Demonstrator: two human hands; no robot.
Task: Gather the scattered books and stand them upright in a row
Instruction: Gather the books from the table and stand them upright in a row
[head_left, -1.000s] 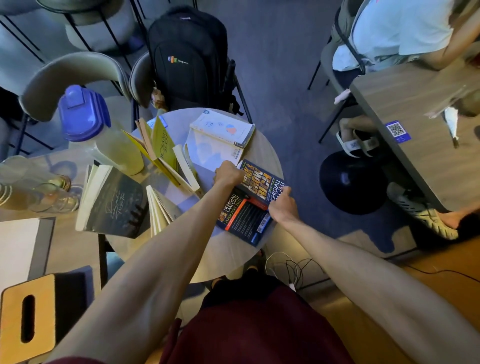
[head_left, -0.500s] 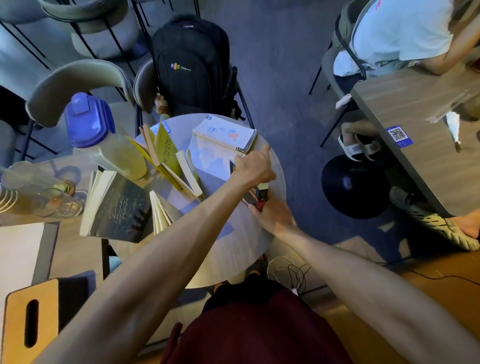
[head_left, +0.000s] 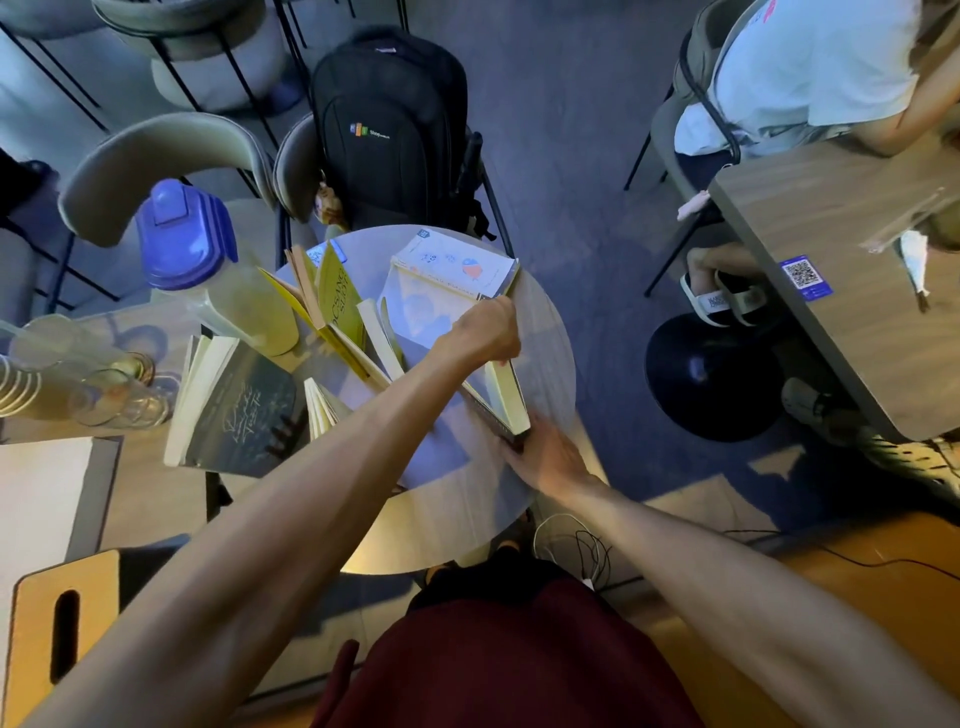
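Books (head_left: 501, 400) stand on edge at the table's (head_left: 550, 353) three o'clock, left hand (head_left: 488, 332) gripping their top, right hand (head_left: 545, 457) flat, bracing below; they could topple if released unsupported.

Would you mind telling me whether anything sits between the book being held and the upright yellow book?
Yes: a thin pale book stands between the held book and the yellow book, and the left hand reaches across there.

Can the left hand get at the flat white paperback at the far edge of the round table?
Probably yes, once free. The left hand grips the top of the upright dark-covered book, right beside the white paperback. Nothing lies between them, but it would have to let go first.
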